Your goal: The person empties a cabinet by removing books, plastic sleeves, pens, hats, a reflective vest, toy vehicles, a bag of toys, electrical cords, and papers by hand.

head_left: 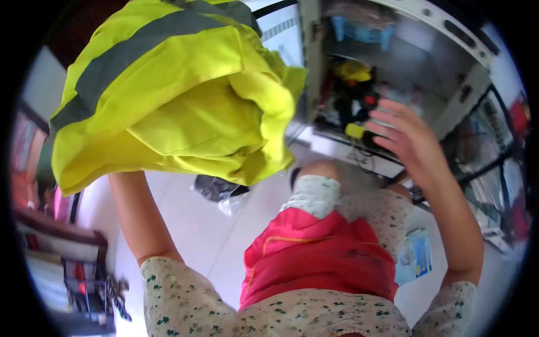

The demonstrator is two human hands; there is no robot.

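Observation:
A bright yellow high-visibility jacket (179, 106) with grey reflective bands is bunched up in the upper left, off the floor. My left forearm (140, 216) rises beneath it, and the cloth covers my left hand, which holds the jacket up. On the other side, my right hand (401, 132) is raised with its fingers stretched and apart, holding nothing. It appears in front of an open-fronted cabinet (449, 78), apart from the jacket. Red cloth (320, 258) lies across my lap.
Inside the cabinet are a yellow item (353, 71) and other clutter. A dark bundle in clear plastic (216, 189) lies on the pale tiled floor (191, 236). A blue and yellow printed packet (416, 255) is by my right side. A rack with items (84, 283) stands lower left.

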